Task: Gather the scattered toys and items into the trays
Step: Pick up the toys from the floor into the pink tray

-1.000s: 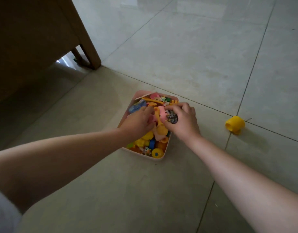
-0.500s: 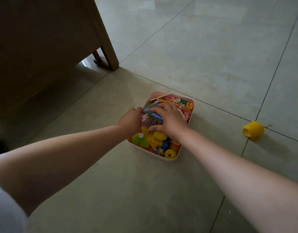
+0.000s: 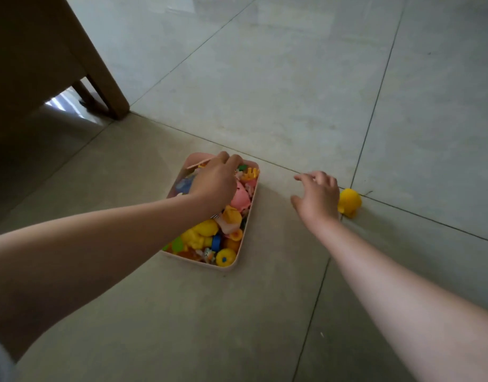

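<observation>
Covering part of the tray [image 3: 238, 261], left hand [image 3: 214, 183] hides its fingers; right hand [image 3: 317, 197] fingers spread.

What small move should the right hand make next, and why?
Probably ease the right hand a little farther right and close it round the yellow plastic toy. That toy lies alone on the tiled floor, outside the pink tray; the open fingers hang just short of it.
</observation>
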A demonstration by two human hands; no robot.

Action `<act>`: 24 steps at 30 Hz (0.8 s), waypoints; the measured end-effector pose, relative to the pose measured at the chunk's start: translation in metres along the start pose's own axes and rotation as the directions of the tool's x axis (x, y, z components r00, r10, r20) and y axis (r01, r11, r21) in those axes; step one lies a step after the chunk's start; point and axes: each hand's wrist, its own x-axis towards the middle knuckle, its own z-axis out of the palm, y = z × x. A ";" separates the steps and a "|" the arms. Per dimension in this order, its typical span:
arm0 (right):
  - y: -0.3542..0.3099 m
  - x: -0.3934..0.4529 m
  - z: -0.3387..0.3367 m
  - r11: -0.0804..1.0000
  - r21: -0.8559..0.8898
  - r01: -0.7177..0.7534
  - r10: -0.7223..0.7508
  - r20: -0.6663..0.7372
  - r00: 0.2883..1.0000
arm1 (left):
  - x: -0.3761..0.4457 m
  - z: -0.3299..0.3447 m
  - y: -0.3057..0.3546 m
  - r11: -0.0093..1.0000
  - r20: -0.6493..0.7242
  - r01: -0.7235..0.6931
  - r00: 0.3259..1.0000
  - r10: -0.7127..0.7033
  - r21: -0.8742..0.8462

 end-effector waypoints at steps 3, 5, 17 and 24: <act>0.043 0.004 -0.002 0.963 -0.133 -0.235 0.244 0.059 0.968 | 0.005 0.009 0.015 0.997 0.016 -0.080 0.997 0.080 -0.004; 0.061 0.005 -0.001 0.941 -0.116 -0.317 0.329 0.110 0.938 | 0.007 0.016 0.015 0.995 0.038 -0.103 0.994 0.103 -0.008; -0.033 -0.022 0.001 0.920 0.392 -0.012 -0.103 0.270 0.957 | -0.013 0.004 -0.022 0.989 0.029 -0.074 0.997 0.071 0.127; -0.094 -0.061 -0.007 0.781 0.484 0.395 -0.587 0.349 0.731 | -0.044 -0.009 -0.058 0.981 0.078 -0.064 0.996 0.050 0.185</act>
